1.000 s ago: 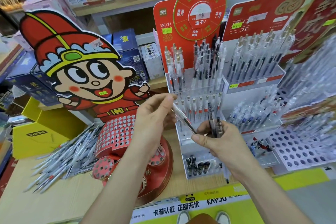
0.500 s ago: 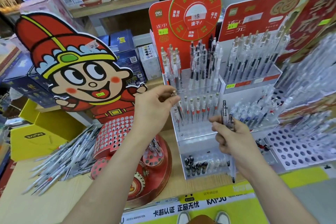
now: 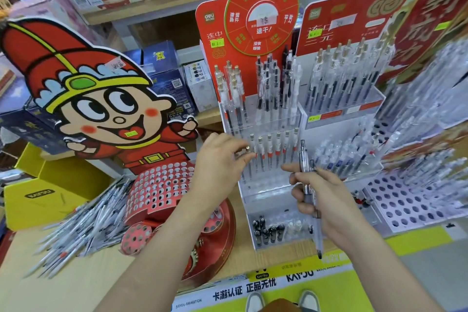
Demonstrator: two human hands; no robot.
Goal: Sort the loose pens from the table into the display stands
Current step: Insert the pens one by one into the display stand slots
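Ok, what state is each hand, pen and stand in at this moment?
left hand, pinches the gold-topped pen, upright in the middle tier of the clear stand.
right hand, grips spare pens, one tip down.
loose pens, heaped on the table.
red stand, upper holes hold no pens.

Wooden table (image 3: 63, 286) with loose pen pile (image 3: 83, 225), red cartoon stand (image 3: 159, 185), clear display stand (image 3: 263, 191)
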